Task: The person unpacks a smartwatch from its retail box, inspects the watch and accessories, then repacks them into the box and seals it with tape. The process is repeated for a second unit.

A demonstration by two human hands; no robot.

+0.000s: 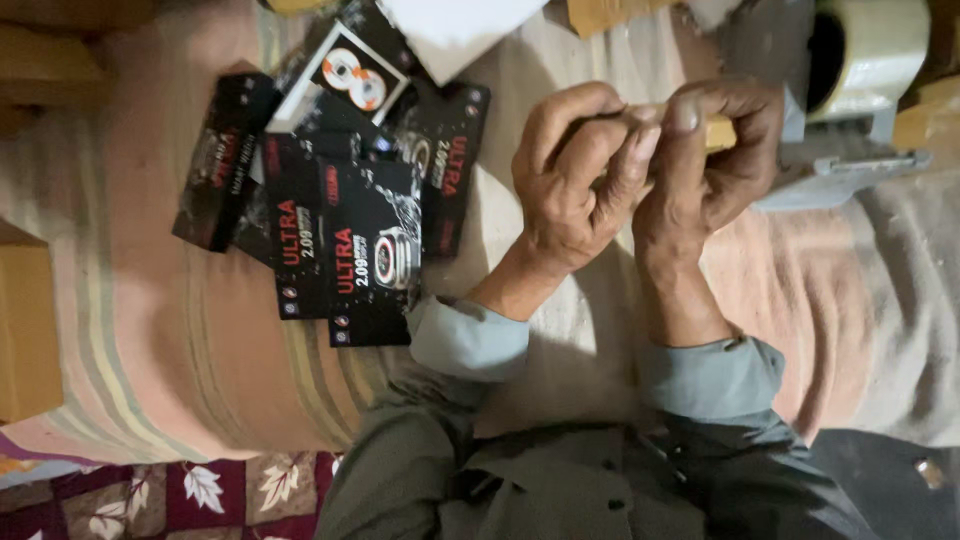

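Fingers point(640, 150) of both hands pinch a small tan piece point(720, 133) beside black boxes point(345, 240).

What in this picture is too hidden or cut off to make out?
Head view, the only one:
- The tan piece held between the left hand and the right hand: fingers cover most of it, so its shape is unclear.
- The tape roll: cut off by the top edge.
- The lower black boxes: hidden under the upper ones.
- The white sheet: cropped at the top.
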